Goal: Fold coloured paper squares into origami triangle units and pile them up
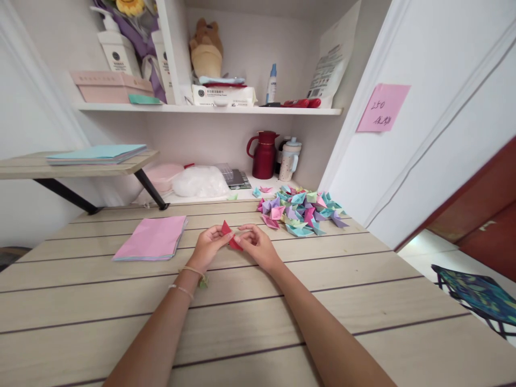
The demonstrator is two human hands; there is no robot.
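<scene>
Striped tabletop (350, 301) is spread nearward of the red folded paper (226, 228) and rightward to a slanting edge. Above the planks, this paper is pinched by the left hand (209, 244) and right hand (258, 247), its long axis slanted, one tip pointed away and left. Left of it, pink sheets (151, 236) are stacked; beyond it rightward, folded paper shapes (308, 216) are heaped; farther, a red jug (264, 156) is seen, contents hidden.

Red piece (233, 242) is looking like smooth matt paper, pink stack (151, 237) and folded pile (299, 199) likewise. Tabletop (242, 301) is showing matt wood-grain slats; jug (265, 157) is reading smooth and slightly glossy, plush toy (207, 58) is looking like fuzzy cloth.
</scene>
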